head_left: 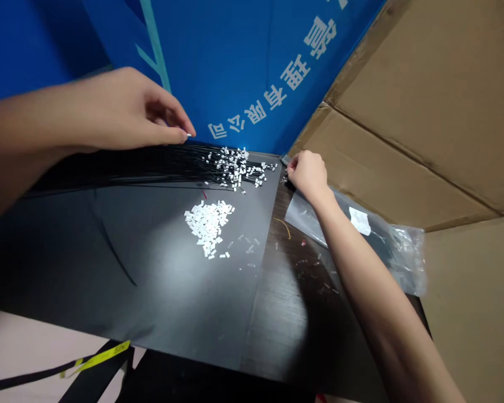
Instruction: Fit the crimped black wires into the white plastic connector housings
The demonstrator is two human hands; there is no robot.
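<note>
My left hand (138, 115) is raised over a bundle of thin black wires (151, 165), with thumb and forefinger pinched on a tiny white connector (189, 135). Many wires in the bundle end in small white connectors (235, 168). A loose pile of small white pieces (210, 224) lies on the grey mat below. Far to the right, my right hand (309, 172) is closed at the back corner of the table, beside a few tiny dark pieces (284, 177). Whatever its fingertips grip is too small and hidden to make out.
A clear plastic bag (386, 240) with a white label lies under my right forearm. Transparent scraps (301, 262) and a yellow strand (284, 226) are scattered on the dark wooden tabletop (273, 324). A blue panel (218, 67) and cardboard (428, 101) wall in the back and right.
</note>
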